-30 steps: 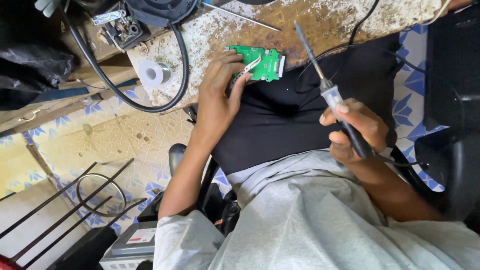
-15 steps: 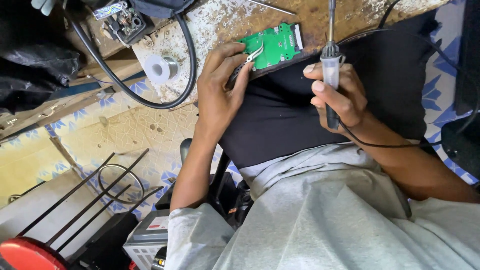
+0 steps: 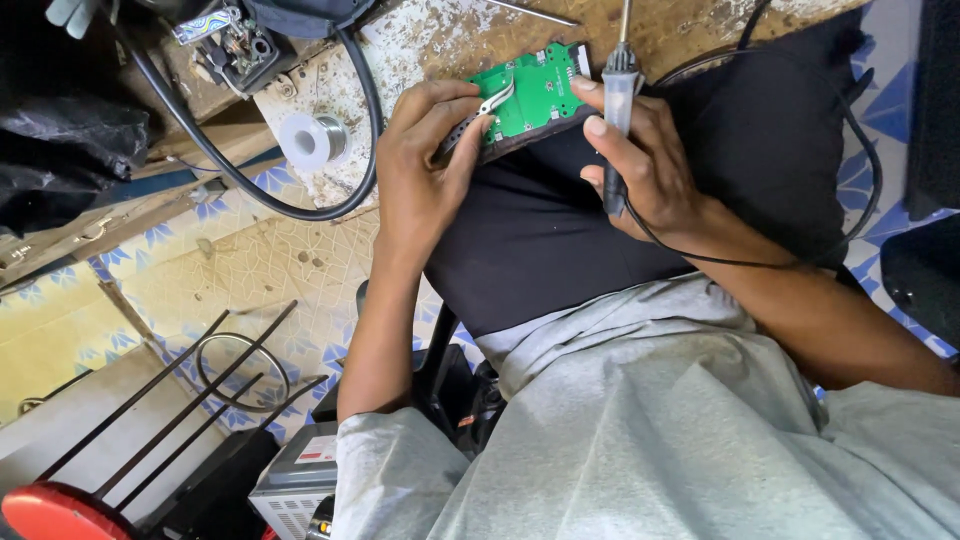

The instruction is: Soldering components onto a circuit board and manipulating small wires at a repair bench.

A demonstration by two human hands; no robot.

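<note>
While our left fingers (image 3: 455,135) are curling shut around the flat green circuit board (image 3: 535,92), we are pinning its near edge against the black cloth (image 3: 540,230) on our lap. Our right hand (image 3: 640,165) is wrapping closed on the grey-handled soldering iron (image 3: 617,85), holding it upright just beside the board's right edge. Farther left, a silvery spool of solder wire (image 3: 312,140) is sitting on the worn bench (image 3: 440,40), inside a black cable loop (image 3: 350,190).

One view: your head camera is looking steeply down, close over your lap, hands (image 3: 520,160) and the table (image 3: 430,40) edge.
</note>
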